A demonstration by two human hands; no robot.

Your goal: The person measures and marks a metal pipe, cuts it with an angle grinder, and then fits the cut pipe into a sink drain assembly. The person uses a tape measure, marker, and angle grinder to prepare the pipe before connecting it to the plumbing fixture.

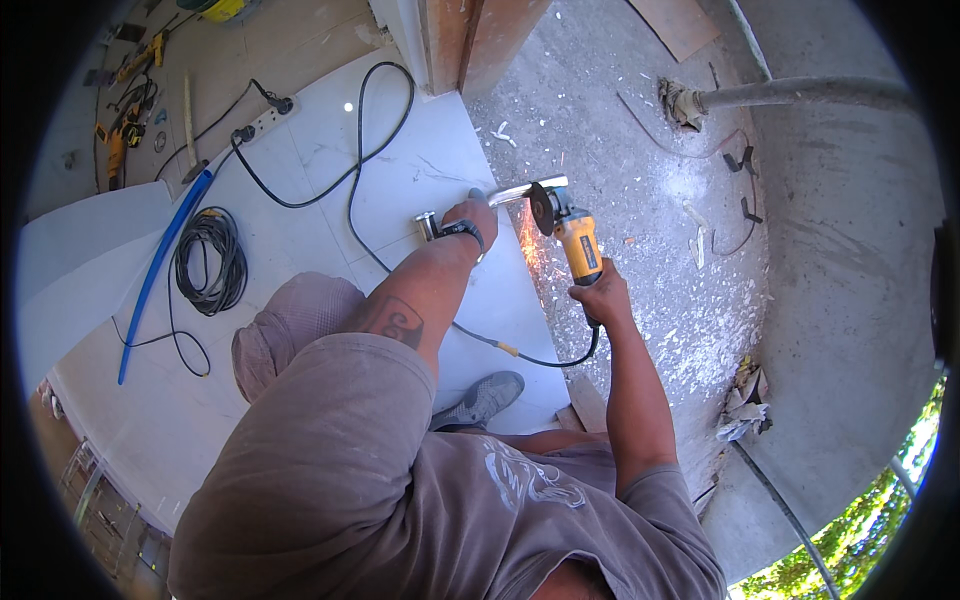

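Note:
My left hand (474,217) is closed around a shiny metal pipe (512,192), pressing it near the edge of the white tiles. A wider, bright metal end (426,226) shows on the other side of that hand, by my wristwatch (464,230). My right hand (604,294) grips the rear of a yellow and black angle grinder (580,246). Its dark disc (542,208) meets the pipe, just right of my left fingers. Orange sparks (530,245) spray down from the contact toward the rough floor. The fingers of my left hand are partly hidden by the wrist.
The grinder's black cord (470,333) crosses the tiles to a power strip (268,122). A coiled cable (212,262), a blue tube (165,270) and a hammer (192,140) lie left. Rough concrete floor (640,200) with white chips is right. My shoe (485,397) stands near the tile edge.

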